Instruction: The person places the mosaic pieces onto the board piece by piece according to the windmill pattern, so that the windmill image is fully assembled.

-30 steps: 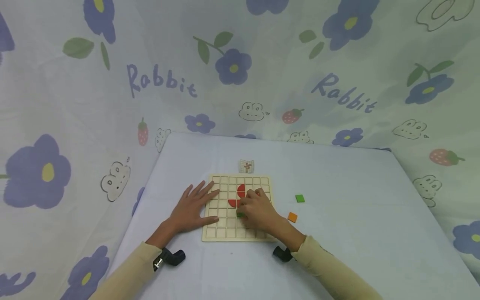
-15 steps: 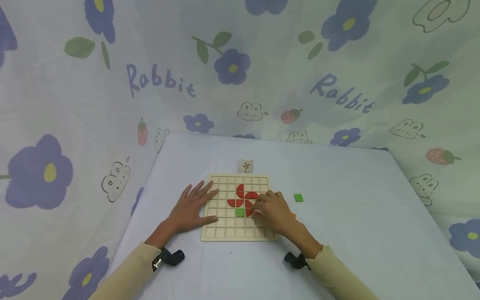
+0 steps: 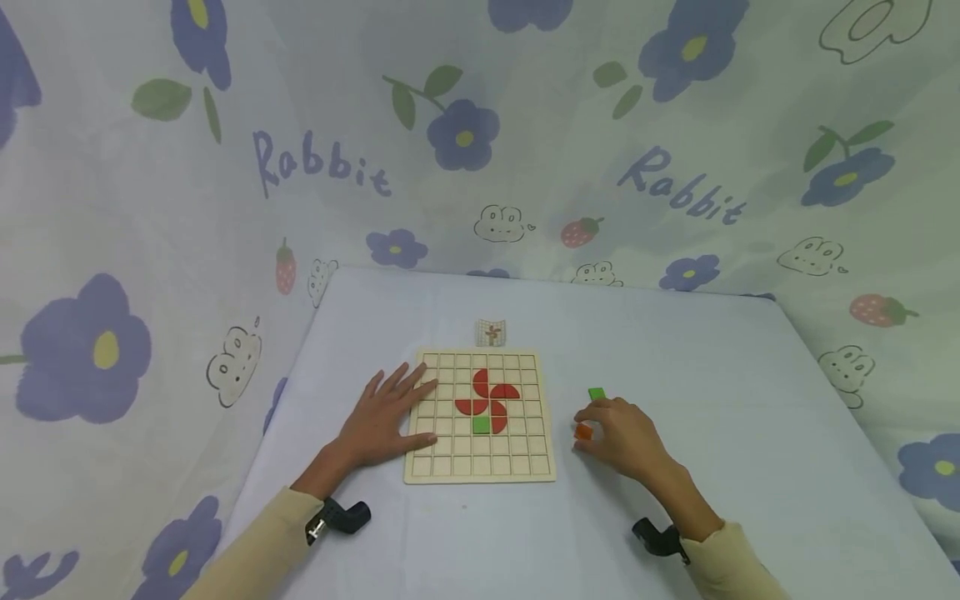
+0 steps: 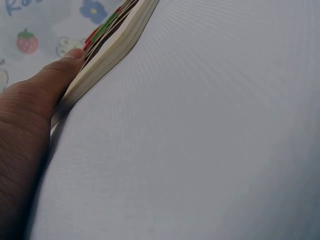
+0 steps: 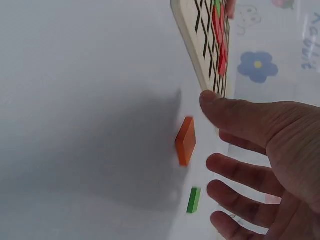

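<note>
My left hand (image 3: 378, 423) lies with spread fingers over the left edge of a square wooden grid board (image 3: 444, 466); its thumb (image 4: 70, 61) rests on the rim in the left wrist view. Several red half-round tiles (image 3: 499, 417) form a pinwheel on the board, with a green square tile (image 3: 481, 425) just below its centre. To the board's right, my right hand (image 3: 621, 435) hovers by an orange square tile (image 3: 583, 432). Its thumb and fingers are apart and do not touch that tile (image 5: 187, 142) in the right wrist view. Another green tile (image 3: 596, 392) lies just beyond the fingers.
Behind the board stands a small card (image 3: 491, 333) with a pinwheel pattern on a grid. A white cloth (image 3: 712, 358) covers the table. Patterned fabric (image 3: 442, 208) hangs along the back and sides.
My right hand has left the red tiles on the board and moved right to the loose orange tile. The red pinwheel is now uncovered. The left hand has stayed in place.
</note>
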Tool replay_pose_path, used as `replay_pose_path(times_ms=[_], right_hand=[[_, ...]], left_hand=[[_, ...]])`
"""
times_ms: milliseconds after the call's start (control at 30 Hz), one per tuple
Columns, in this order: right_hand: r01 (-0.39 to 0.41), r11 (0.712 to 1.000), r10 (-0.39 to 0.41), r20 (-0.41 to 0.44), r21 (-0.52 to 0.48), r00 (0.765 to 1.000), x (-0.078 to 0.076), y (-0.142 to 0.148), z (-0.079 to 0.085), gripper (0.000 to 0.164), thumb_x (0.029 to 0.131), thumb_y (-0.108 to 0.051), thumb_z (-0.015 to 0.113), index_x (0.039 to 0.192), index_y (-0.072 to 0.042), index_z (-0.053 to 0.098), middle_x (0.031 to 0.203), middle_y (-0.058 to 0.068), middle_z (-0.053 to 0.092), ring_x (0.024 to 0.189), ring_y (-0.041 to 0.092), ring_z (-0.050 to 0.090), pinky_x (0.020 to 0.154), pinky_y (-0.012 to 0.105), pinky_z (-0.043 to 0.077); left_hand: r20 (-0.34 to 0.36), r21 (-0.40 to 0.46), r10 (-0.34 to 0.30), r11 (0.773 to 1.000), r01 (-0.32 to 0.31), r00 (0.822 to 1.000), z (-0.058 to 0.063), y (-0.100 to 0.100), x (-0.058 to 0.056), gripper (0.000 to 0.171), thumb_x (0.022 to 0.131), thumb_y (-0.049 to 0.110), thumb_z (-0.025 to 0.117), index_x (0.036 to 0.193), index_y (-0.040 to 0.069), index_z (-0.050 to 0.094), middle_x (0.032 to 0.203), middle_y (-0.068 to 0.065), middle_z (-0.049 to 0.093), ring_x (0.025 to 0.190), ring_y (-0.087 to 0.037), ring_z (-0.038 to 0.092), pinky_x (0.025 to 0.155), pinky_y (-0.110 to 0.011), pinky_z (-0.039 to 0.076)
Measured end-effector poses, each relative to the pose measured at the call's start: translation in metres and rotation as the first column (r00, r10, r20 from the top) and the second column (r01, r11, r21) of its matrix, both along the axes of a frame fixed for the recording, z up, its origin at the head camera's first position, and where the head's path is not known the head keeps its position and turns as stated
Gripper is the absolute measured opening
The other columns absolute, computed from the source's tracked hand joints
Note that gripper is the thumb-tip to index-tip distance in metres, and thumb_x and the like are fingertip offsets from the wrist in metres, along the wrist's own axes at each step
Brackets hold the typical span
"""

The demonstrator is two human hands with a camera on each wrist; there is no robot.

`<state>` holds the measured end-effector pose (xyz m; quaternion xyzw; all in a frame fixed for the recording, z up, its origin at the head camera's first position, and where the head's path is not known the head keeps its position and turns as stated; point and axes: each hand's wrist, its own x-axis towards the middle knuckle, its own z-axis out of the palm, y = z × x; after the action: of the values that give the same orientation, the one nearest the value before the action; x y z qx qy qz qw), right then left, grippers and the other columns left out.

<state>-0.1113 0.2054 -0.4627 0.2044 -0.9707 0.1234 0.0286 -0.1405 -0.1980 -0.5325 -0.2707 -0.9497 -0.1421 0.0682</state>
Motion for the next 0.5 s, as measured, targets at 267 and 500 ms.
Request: replay_pose_path(times_ms=[267,500], right_hand=[[0.022,1.000,-0.021,0.039,-0.015,0.999,0.004,0.008,-0.013,0.014,0.072,-0.016,0.088,0.083,-0.012,0.079,0.091,-0.004,0.070,0.084,0.016,0.064,0.073,0.034,0.055],[-0.009,1.000,0.009,-0.023,0.004,1.000,0.000,0.005,-0.019,0.012,0.073,-0.019,0.087,0.079,-0.016,0.077,0.082,-0.010,0.065,0.074,0.009,0.058,0.065,0.028,0.051]], left_hand=[[-0.003,0.005,0.001,1.000,-0.001,1.000,-0.002,-0.001,0.000,0.092,0.082,0.080,0.048,0.154,0.025,0.035,0.162,-0.002,0.022,0.148,-0.029,0.012,0.116,-0.056,0.005],[0.002,0.015,-0.005,1.000,0.005,1.000,-0.001,0.000,-0.001,0.091,0.082,0.079,0.051,0.154,0.025,0.036,0.162,-0.003,0.022,0.148,-0.030,0.013,0.116,-0.056,0.005]])
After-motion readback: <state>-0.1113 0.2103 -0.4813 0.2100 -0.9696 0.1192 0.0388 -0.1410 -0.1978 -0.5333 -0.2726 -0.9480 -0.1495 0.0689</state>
